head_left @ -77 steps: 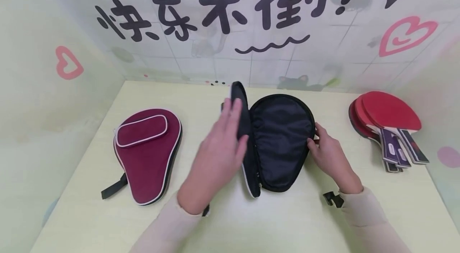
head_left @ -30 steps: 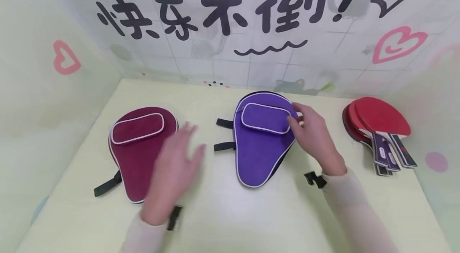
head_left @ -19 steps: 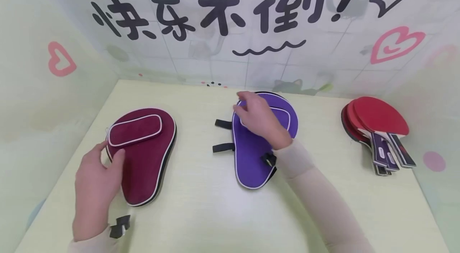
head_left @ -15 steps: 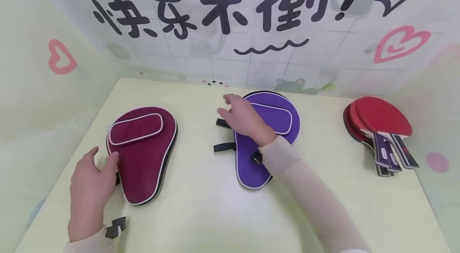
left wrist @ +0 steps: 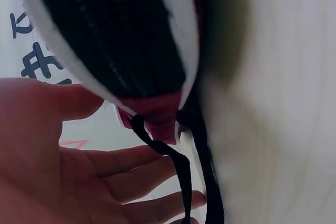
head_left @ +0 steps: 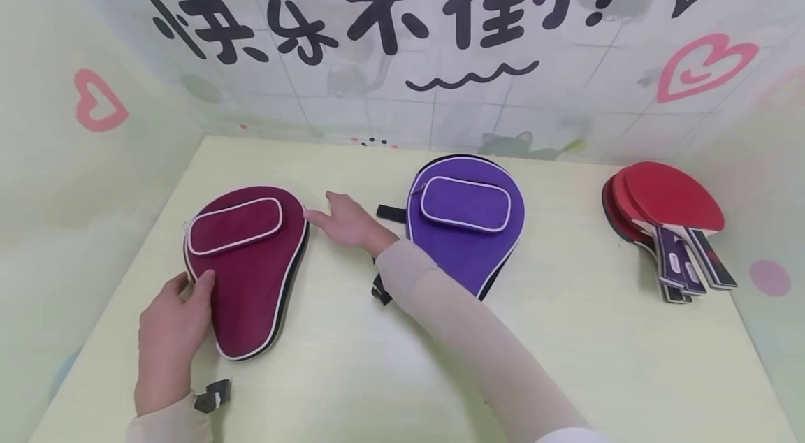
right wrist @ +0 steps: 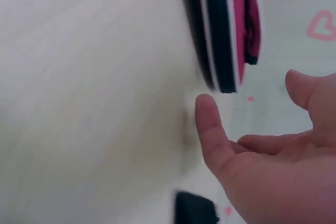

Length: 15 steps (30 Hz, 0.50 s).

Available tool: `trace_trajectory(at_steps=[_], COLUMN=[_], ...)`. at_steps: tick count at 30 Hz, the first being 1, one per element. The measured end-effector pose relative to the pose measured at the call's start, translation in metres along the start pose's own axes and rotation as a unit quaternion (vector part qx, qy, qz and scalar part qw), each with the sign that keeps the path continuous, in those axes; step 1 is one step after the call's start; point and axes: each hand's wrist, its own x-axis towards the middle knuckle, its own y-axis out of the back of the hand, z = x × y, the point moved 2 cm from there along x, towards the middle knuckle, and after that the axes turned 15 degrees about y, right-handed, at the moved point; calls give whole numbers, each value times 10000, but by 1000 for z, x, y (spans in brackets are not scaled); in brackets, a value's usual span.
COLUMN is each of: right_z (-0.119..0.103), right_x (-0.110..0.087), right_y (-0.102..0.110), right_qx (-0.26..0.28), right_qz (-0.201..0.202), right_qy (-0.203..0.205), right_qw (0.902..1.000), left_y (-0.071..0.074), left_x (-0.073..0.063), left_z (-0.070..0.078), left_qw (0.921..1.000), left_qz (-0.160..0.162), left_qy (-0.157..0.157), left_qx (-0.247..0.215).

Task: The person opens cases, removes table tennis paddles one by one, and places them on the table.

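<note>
A maroon, paddle-shaped table tennis bat case (head_left: 254, 296) with white piping lies closed on the table at left. My left hand (head_left: 172, 335) is at its lower left edge. In the left wrist view, the thumb (left wrist: 84, 102) is against the white piping, while the fingers extend loosely beside the black straps (left wrist: 181, 171). Beyond the case's upper right edge, my right hand (head_left: 349, 221) reaches across with spread fingers. The right wrist view has this hand (right wrist: 268, 174) beside the case's zipped side (right wrist: 218, 30), holding nothing. A closed purple bat case (head_left: 455, 247) lies mid-table, partly behind the right sleeve.
Several red table tennis bats (head_left: 676, 198) are stacked at the table's right side, handles toward the front. Printed walls surround the pale table (head_left: 597, 345) at the back and sides. A black buckle (head_left: 214, 395) hangs at the left wrist.
The purple case, open at first, now lies closed. My left hand has moved left to the maroon case. My right hand has left the purple case and crossed left toward the maroon one.
</note>
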Motion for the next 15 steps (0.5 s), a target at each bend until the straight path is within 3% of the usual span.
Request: trace_trajectory(at_steps=[7, 15], right_z=[6, -3], right_x=[10, 12], right_y=[-17, -31], right_qx=[46, -21], right_qz=[-21, -260], right_qy=[177, 593], right_qw=[9998, 9979], left_y=[-4, -6], left_x=[-2, -1], left_z=[4, 5], left_qw=[9998, 9997], left_qz=[70, 162], left_qy=[-123, -173], left_qx=[-118, -62])
